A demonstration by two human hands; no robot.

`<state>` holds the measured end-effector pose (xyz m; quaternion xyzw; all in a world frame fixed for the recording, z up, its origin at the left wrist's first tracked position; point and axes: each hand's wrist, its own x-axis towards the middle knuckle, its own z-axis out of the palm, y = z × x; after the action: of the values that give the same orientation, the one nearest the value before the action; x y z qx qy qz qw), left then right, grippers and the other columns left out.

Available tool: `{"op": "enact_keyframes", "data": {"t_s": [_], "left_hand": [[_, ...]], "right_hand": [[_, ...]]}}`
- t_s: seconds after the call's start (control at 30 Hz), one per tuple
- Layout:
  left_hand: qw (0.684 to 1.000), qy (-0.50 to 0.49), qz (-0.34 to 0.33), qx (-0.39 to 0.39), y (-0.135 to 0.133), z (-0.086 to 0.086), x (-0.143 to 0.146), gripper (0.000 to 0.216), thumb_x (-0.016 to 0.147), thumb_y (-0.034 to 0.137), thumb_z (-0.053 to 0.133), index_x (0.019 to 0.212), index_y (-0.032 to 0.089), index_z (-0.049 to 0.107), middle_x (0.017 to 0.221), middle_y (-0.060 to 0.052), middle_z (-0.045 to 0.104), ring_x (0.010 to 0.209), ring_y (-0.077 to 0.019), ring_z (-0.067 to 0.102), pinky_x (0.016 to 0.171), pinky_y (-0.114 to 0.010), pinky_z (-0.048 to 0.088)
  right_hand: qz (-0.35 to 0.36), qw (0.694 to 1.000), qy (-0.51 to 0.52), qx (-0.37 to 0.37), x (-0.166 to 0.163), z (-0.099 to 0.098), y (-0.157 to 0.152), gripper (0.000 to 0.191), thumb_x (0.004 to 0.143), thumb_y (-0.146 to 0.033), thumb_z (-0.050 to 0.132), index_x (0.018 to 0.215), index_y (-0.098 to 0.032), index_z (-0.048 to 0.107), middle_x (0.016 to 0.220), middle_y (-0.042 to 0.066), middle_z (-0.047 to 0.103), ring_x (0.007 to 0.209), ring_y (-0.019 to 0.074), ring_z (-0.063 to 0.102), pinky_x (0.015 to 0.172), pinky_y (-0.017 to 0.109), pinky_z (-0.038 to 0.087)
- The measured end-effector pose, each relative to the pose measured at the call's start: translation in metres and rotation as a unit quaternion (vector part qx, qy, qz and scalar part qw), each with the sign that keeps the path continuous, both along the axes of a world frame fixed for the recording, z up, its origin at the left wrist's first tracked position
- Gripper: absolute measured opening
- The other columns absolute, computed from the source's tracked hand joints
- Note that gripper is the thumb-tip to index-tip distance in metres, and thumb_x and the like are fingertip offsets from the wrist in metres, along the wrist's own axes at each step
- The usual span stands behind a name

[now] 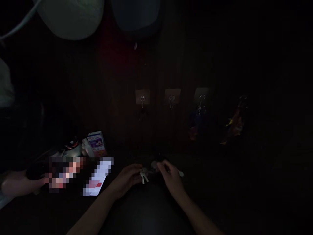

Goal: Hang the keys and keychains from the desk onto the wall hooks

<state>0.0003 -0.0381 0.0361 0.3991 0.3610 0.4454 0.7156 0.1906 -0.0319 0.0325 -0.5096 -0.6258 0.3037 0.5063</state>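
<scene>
The scene is very dark. My left hand (129, 177) holds a bunch of keys (144, 176) at its fingertips, the blades pointing down. Close beside it, my right hand (170, 171) pinches a small round, flat piece (154, 164) between thumb and fingers. Whether that piece joins the keys is too dark to make out. A small pale oval thing (181, 174) shows just right of my right hand; I cannot tell whether it is held.
Adhesive hooks line the dark surface ahead: a left hook (142, 98), a middle hook (171, 98) and a right hook (201, 98) with dim items hanging. A colourful bundle (236, 122) hangs farther right. Left are a lit, blurred screen (99, 176) and a small box (96, 143).
</scene>
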Motion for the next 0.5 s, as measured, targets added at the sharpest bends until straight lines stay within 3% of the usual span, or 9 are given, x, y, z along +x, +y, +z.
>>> {"op": "enact_keyframes", "data": {"t_s": [0.1,0.2,0.37,0.5], "left_hand": [[0.999,0.028,0.016,0.023,-0.004,0.008,0.000,0.021,0.078,0.030,0.064,0.091,0.014,0.061,0.092,-0.008,0.068,0.090,-0.0200,0.065,0.087,-0.035,0.047],[0.994,0.086,0.053,0.047,-0.004,0.015,0.001,0.023,0.078,0.037,0.063,0.077,0.015,0.058,0.083,-0.005,0.066,0.083,-0.0183,0.065,0.078,-0.032,0.049],[0.967,0.198,0.116,0.115,0.008,0.036,-0.001,0.026,0.078,0.043,0.059,0.074,0.017,0.056,0.087,-0.005,0.069,0.081,-0.0178,0.064,0.072,-0.029,0.048],[0.909,0.270,0.234,0.217,0.025,0.074,-0.002,0.024,0.075,0.041,0.060,0.070,0.018,0.060,0.099,-0.004,0.069,0.086,-0.0165,0.061,0.074,-0.026,0.045]], "right_hand": [[0.066,0.997,-0.029,-0.016,0.014,0.026,-0.005,0.035,0.084,-0.048,0.045,0.064,-0.020,0.053,0.061,-0.003,0.057,0.061,0.0143,0.054,0.057,0.023,0.040],[0.104,0.986,-0.128,0.024,0.039,0.033,-0.005,0.029,0.084,-0.043,0.048,0.068,-0.021,0.058,0.068,-0.002,0.061,0.067,0.0157,0.057,0.064,0.025,0.041],[0.079,0.974,-0.206,0.050,0.095,0.000,0.010,0.030,0.085,-0.040,0.046,0.065,-0.022,0.059,0.067,0.000,0.064,0.068,0.0178,0.060,0.067,0.029,0.043],[0.021,0.976,-0.201,0.080,0.125,-0.026,0.023,0.025,0.079,-0.043,0.051,0.065,-0.024,0.060,0.072,0.002,0.067,0.070,0.0211,0.063,0.072,0.033,0.046]]}}
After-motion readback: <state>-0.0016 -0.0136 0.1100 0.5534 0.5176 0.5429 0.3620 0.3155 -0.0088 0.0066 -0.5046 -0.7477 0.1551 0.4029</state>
